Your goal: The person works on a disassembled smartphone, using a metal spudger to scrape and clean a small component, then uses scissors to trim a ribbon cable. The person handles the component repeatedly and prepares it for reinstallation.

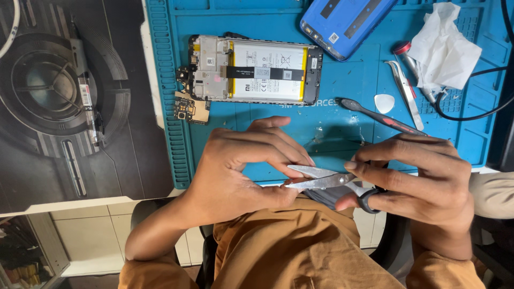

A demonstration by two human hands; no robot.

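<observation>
Orange cloth (300, 251) covered the person's lap at the bottom of the view, and both hands hovered just above it, off the near edge of the blue mat (332, 134). Scissors (326, 179) sat between the hands, their blades slightly parted and pointing toward the left hand. That left hand (241, 171) was curled, with thumb and forefinger pinched together at the blade tips; whatever they pinched was too small to tell. Fingers of the right hand (423, 176) were bent around the black handles, with one finger stretched along the upper blade, so the grip was closed on the scissors.

On the mat, toward its far left corner, lay an opened phone (251, 69) with its battery showing. A small circuit board (190, 109) lay just beside the phone's near left corner. A blue back cover (342, 21) lay at the far edge of the mat. Near the right edge sat a crumpled white tissue (444, 45), with metal tweezers (407, 93) just beside it and a white pick (384, 103) near them. A black prying tool (380, 116) lay slanted between the pick and the right hand. A black cable (471, 115) curved along the mat's right side.
</observation>
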